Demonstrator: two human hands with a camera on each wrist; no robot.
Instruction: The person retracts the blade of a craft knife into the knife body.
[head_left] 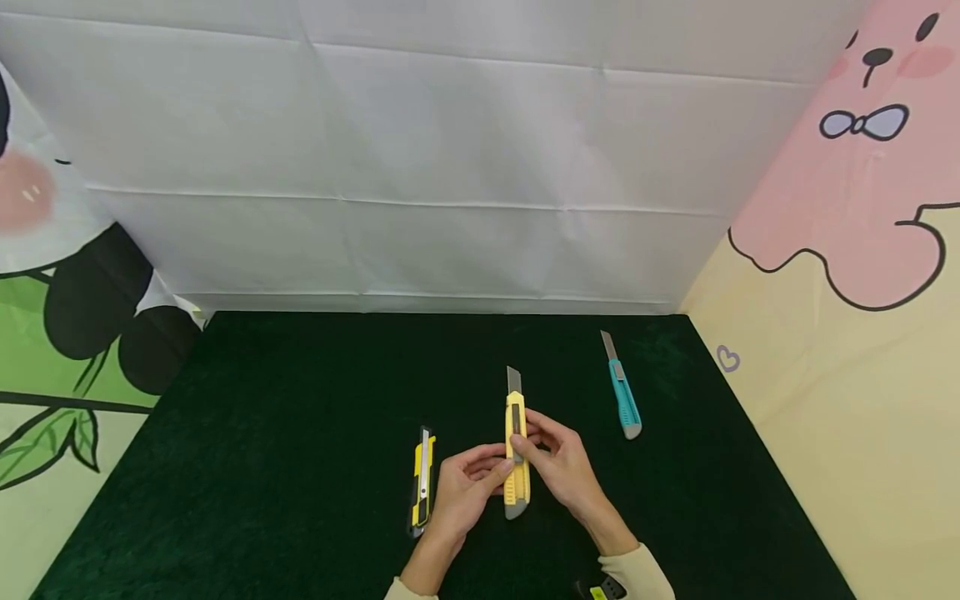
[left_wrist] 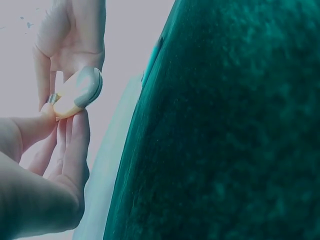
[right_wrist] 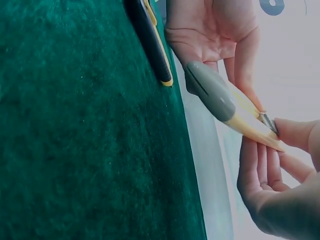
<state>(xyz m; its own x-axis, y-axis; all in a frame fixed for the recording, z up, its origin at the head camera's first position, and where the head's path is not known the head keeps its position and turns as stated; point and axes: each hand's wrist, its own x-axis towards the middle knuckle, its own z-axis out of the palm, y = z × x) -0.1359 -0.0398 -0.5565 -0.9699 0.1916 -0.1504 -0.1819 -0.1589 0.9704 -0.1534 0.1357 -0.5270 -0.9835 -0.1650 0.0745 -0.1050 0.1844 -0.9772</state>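
We observe two bare hands working together over a surface covered in dark green, short-pile cloth (head_left: 300, 467). Between them: a pale yellow plastic utility knife with a grey end cap (head_left: 517, 482), held up off the cloth, grey end towards the person. Its metal blade (head_left: 513, 380) stands out at the far end, pointing away.

Left grip (head_left: 463, 493): pinching the pale yellow knife near its lower half, thumb on top, fingers beneath. Right grip (head_left: 562, 468): pinching the same knife from the other side, a little farther up; from the right wrist view we see its thumb against the small metal slider (right_wrist: 268, 123), fingers underneath.

Near the left grip, on its outer side, we note a slim yellow-and-black utility knife with a metal strip down its middle (head_left: 423, 483), lying on the surface. Farther off, beyond the right grip and well apart from it, lies a teal plastic utility knife with a grey end (head_left: 624, 396), blade out, pointing away and slightly left.

Around us: a creased white cloth backdrop (head_left: 450, 150) behind, a pink cartoon bear print (head_left: 862, 192) on the right wall. Both sleeves (head_left: 637, 573) are cream.
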